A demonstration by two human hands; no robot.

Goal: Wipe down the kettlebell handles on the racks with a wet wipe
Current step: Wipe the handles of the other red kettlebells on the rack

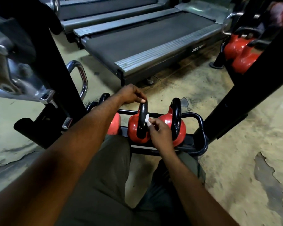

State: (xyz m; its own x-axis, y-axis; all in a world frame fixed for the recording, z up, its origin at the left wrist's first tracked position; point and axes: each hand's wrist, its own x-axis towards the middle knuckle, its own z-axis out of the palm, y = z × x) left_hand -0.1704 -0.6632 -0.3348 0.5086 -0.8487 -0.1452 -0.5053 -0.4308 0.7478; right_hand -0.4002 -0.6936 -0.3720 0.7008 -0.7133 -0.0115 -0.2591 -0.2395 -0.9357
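Note:
Three red kettlebells with black handles sit on a low black rack (201,128). My left hand (131,95) grips the top of the middle kettlebell's handle (141,123). My right hand (160,134) pinches a small white wet wipe (147,119) and presses it against the right side of that handle. The right kettlebell (176,123) stands untouched beside it. The left kettlebell (113,123) is mostly hidden behind my left forearm.
A treadmill (137,44) lies on the floor behind the rack. Black rack uprights rise at left (62,75) and right (245,88). More red kettlebells (238,53) hang on a rack at upper right. My knees are below the rack.

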